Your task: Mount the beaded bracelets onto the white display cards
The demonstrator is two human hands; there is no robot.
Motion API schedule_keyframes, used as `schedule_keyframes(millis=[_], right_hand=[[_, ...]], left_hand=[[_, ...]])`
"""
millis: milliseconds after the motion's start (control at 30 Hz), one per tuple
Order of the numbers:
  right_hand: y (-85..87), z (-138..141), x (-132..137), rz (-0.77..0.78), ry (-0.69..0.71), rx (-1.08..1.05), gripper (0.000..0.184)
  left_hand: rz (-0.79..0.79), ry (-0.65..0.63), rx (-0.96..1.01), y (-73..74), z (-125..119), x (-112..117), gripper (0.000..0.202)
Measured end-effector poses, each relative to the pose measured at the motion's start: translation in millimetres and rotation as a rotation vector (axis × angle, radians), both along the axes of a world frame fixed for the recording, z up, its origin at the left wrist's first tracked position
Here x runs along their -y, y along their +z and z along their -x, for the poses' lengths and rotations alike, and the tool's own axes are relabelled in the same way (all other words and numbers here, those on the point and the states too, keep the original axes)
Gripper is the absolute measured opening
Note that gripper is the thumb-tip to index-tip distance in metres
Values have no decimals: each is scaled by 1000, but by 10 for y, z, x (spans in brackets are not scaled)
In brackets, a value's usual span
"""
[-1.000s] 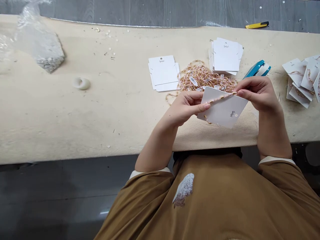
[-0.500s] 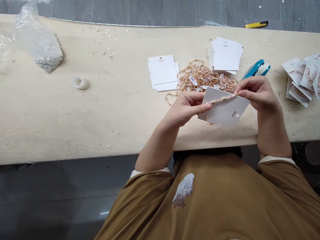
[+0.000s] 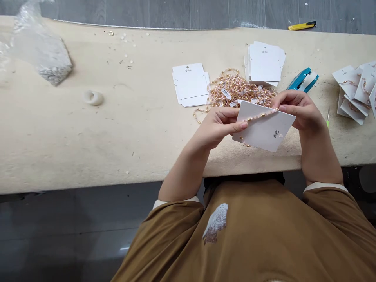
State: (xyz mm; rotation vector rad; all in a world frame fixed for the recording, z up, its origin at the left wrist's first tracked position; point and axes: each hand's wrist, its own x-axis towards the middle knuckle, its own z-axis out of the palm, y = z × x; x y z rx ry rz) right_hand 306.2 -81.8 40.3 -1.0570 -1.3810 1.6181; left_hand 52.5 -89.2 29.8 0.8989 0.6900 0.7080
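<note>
Left hand (image 3: 219, 125): grips the left edge of a square white paper display card (image 3: 266, 131), thumb pressed on its face. Right hand (image 3: 299, 109): fingertips (image 3: 276, 106) pinch the card's far corner. Hands apart, one on each side of the card, which is held over the table's near part. Card contents: a gold-and-pink beaded chain (image 3: 260, 116) laid across the face, its lower length trailing by the near edge. Card print: a small dark script wordmark beside a round hole, not reliably legible.

Just beyond the hands: a heap of matching beaded chains (image 3: 235, 92) with white barcode tags, codes unreadable. Either side of the heap: two stacks of blank white cards (image 3: 190, 84) (image 3: 266, 62). Right: a teal stapler (image 3: 302, 80) and a fanned pile of carded chains (image 3: 351, 88). Far left: a clear plastic bag (image 3: 44, 51). Beyond the far edge of the cream table cover (image 3: 88, 156): a yellow utility knife (image 3: 302, 26).

Change from earlier frame: card turned slightly; green-tipped pick (image 3: 327, 122) now visible at right.
</note>
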Motion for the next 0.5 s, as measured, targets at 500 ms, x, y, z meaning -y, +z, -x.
schedule_keyframes(millis=[500], right_hand=[[-140, 145, -62, 81, 58, -100, 52]], left_hand=[[43, -15, 44, -22, -46, 19, 34]])
